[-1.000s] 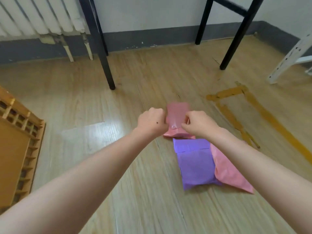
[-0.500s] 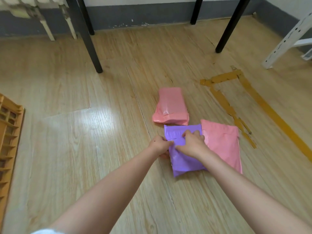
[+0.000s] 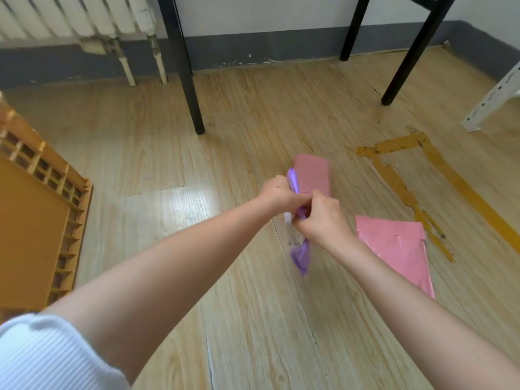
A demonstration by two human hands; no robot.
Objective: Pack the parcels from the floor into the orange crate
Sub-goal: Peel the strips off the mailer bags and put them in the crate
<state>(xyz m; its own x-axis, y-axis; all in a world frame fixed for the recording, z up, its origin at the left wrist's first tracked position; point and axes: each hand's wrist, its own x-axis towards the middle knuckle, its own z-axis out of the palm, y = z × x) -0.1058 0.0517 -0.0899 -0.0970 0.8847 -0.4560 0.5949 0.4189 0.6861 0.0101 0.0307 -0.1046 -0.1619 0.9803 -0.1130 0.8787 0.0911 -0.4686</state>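
Centrally, held on edge above the floor [image 3: 168, 164]: purple parcel [image 3: 301, 256]; long axis running near to far, far end pointing toward the far wall, near end drooping; gripped at its far part by left hand [image 3: 277, 192], fingers curled round it; gripped just nearer by right hand [image 3: 318, 218], likewise clenched on it; hands touching. Just beyond: pink parcel [image 3: 312, 175], flat on floor. Near right: second pink parcel [image 3: 394, 249], flat. Left, well apart: orange crate [image 3: 42, 215].

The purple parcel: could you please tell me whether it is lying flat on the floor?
No: the left hand and right hand grip the purple parcel, holding it on edge rather than flat.
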